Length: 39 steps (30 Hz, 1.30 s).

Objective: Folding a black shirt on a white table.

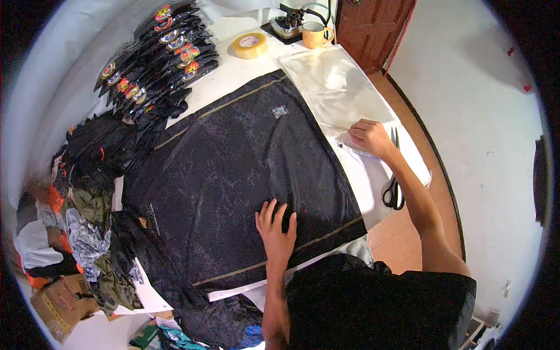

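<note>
My left hand [276, 228] lies flat, fingers spread, on the dark shirt [233, 175] at frame centre. My right hand [368, 137], fingers curled down, presses the clear plastic bags [332, 87] upper right, nearer them; scissors [394, 189] lie just below.

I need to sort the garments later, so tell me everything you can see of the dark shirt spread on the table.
The shirt is black or very dark, with a faint marbled pattern and thin tan stripes running along its upper and lower parts. It looks like smooth, sporty fabric. A small pale printed patch sits near its far edge, a small emblem near its left side. It lies flat, spread wide over the white table. The left hand presses flat on its near edge; clear plastic bags lie beside it.
</note>
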{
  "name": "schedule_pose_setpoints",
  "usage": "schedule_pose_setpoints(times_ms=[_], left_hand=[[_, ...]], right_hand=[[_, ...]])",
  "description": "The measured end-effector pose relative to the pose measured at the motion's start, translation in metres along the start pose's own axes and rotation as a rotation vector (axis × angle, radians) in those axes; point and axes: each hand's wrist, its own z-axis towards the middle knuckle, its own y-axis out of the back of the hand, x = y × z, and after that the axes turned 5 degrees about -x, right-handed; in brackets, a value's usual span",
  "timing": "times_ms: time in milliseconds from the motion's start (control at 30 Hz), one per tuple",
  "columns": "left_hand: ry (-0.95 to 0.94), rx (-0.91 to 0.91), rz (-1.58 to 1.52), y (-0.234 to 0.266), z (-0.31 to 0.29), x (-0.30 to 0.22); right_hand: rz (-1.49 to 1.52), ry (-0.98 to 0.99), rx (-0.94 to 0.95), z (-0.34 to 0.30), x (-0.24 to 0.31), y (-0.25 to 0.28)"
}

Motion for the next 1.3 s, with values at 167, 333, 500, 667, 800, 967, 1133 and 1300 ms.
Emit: schedule_pose_setpoints(times_ms=[167,333,500,667,800,967,1133,1300], left_hand=[[0.006,0.006,-0.014,0.0,0.001,-0.001],[-0.014,-0.002,-0.023,-0.004,0.003,-0.001],[-0.011,0.016,-0.01,-0.001,0.005,-0.008],[-0.021,0.016,-0.013,-0.003,0.005,-0.009],[-0.029,0.006,-0.02,-0.003,0.005,-0.011],[-0.054,0.009,-0.041,-0.006,0.006,-0.013],[-0.026,0.019,-0.052,-0.005,0.006,-0.017],[-0.028,0.004,-0.06,-0.003,0.006,-0.015]], right_hand=[[-0.01,-0.053,-0.042,-0.006,-0.005,0.002],[0.051,-0.168,-0.042,-0.012,-0.003,0.004],[0.226,-0.279,-0.028,-0.003,-0.001,0.007],[0.227,-0.229,-0.158,-0.007,-0.005,0.006],[-0.04,-0.262,-0.137,-0.013,-0.006,0.007],[-0.12,-0.698,-0.112,-0.017,0.016,0.006],[0.02,-0.357,-0.194,-0.03,-0.002,-0.007],[0.149,-0.309,-0.062,-0.025,-0.013,-0.001]])
